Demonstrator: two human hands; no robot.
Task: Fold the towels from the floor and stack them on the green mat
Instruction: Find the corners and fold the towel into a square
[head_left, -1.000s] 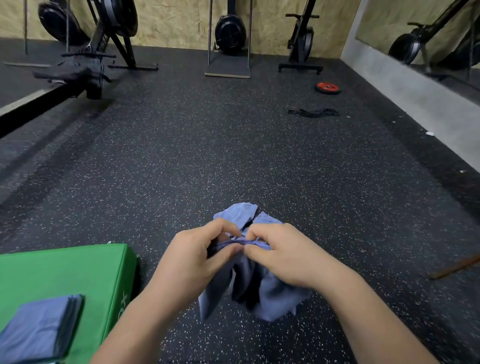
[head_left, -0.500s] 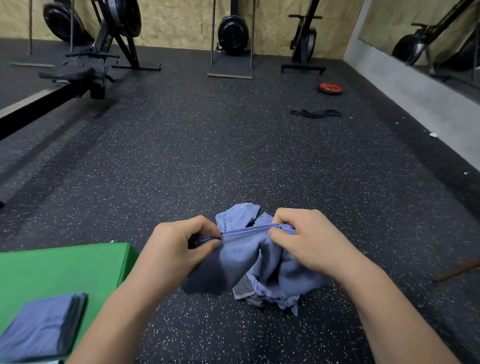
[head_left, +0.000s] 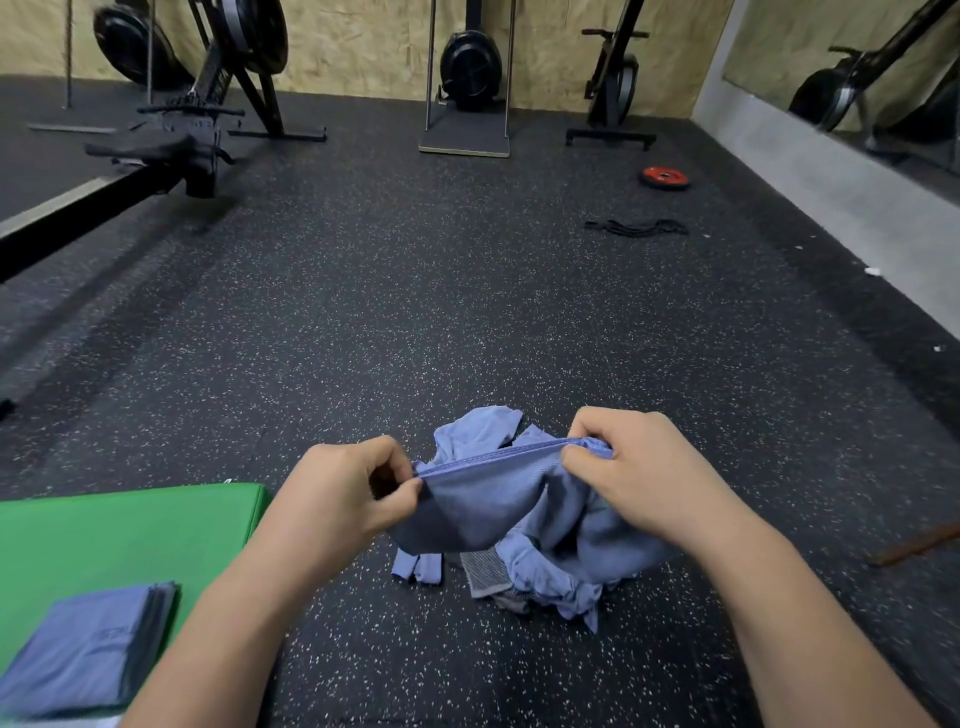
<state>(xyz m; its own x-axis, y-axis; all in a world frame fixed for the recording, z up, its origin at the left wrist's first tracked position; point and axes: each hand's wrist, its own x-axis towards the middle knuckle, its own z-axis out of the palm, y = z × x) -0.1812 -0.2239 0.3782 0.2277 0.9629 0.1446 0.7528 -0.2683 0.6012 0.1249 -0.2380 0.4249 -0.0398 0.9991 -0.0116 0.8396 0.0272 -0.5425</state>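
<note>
The hemmed edge of a blue cloth towel is pinched at both ends. It's held between thumb and curled fingers of the left hand and gripped the same way by the right hand. So both grips are closed on fabric, with nothing spread. The hem is stretched fairly straight between the two hands and the rest of the towel is left sagging below it.

Everything is carried by a black speckled rubber floor. A long black rowing machine is seen along the floor's left edge, further back.

A green padded mat is laid at the near left corner of the floor. A neat stack of folded blue towels is set on it, towards the mat's near left corner.

A crumpled pile of blue towels is found on the floor just off the mat's right edge, under the held towel. A grey striped bit is mixed into it. Whether the hanging cloth touches the pile can't really be told.

A round red weight plate is left near the floor's far right corner. A tangle of black bands is dropped a little nearer than the plate.
</note>
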